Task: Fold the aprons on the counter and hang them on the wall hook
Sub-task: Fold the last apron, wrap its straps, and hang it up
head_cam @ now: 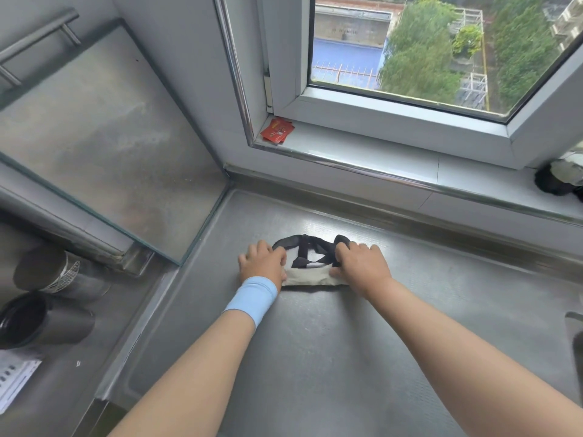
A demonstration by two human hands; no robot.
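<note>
Apron (pixel 310 275): folded small, beige with black straps (pixel 307 247), lying on steel counter (pixel 347 357) below the window (pixel 441 58).
Left hand (pixel 262 263): my curled fingers grip its left end.
Right hand (pixel 362 266): my fingers pinch the straps.

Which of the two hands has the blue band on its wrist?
The left hand; the right hand has a bare wrist. Both touch the folded apron.

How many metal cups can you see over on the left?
2. The far metal cup, with a mesh piece, is on the lower surface at far left; the near metal cup is right beside it, closer to the person. More may hide beyond the frame's edge.
</note>
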